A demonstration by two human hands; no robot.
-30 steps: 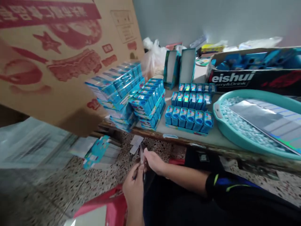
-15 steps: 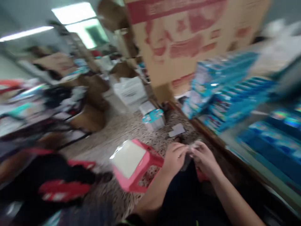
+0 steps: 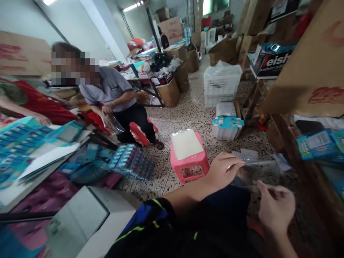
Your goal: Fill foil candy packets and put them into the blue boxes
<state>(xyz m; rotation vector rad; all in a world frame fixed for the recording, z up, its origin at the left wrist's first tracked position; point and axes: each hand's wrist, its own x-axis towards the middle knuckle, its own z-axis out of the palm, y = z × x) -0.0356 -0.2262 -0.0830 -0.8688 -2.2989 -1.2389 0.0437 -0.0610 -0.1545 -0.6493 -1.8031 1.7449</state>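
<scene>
Stretched between my two hands, a clear plastic bag [image 3: 264,167] is thin and see-through, so its outline is hard to follow. My left hand [image 3: 224,169], with a ring on one finger, pinches its upper left side. Lower and to the right, my right hand [image 3: 278,208] has curled fingers, thumb and fingertips closed at the bag's lower edge. Just left of my left hand stands a pink plastic stool [image 3: 176,165]. A stack of clear plastic bags [image 3: 186,144] lies flat on its seat.
A seated co-worker [image 3: 115,89] holds a clear bag at the left; another person's arm shows farther left. Plastic-wrapped blue boxes [image 3: 131,161] lie on the floor. A white crate [image 3: 221,84] stands beyond the blue-and-white cartons [image 3: 228,125]. A wooden-edged table [image 3: 290,150] borders the right.
My view has swung left, bringing the seated co-worker and left table into sight. My hands, close together before, are now farther apart with the clear bag spread between them.
</scene>
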